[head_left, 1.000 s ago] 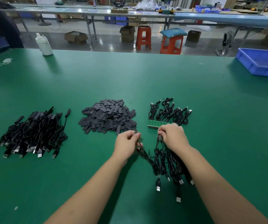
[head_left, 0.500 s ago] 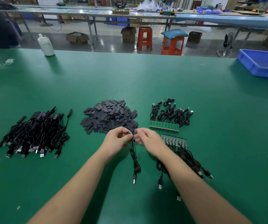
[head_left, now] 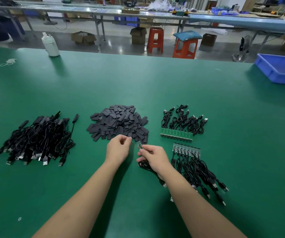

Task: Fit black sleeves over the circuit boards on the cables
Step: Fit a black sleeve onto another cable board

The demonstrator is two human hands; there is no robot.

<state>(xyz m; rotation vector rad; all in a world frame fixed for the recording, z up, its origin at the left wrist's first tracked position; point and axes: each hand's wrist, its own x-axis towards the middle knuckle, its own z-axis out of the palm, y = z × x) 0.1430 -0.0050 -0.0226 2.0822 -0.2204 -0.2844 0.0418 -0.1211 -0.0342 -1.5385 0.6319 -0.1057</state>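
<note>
My right hand (head_left: 153, 158) pinches a cable just below its small green circuit board (head_left: 139, 145), which sticks up and to the left; the cable (head_left: 144, 164) loops under the hand. My left hand (head_left: 118, 148) reaches with curled fingertips to the near edge of the pile of black sleeves (head_left: 119, 121); I cannot tell whether it pinches a sleeve. To the right lie two rows of cables with bare green boards, one near (head_left: 186, 149) and one farther back (head_left: 176, 133). A heap of sleeved cables (head_left: 35, 140) lies at the left.
A white bottle (head_left: 50, 44) and a loop of rubber bands (head_left: 8, 61) sit at the far left of the green table (head_left: 155, 86). A blue bin (head_left: 279, 69) stands at the far right edge. Beyond the table are stools, boxes and another bench.
My hands have parted: the right one now holds the cable with its board alone, and the left has moved to the sleeve pile. Earlier, the bunch of cables was laid down at the right.
</note>
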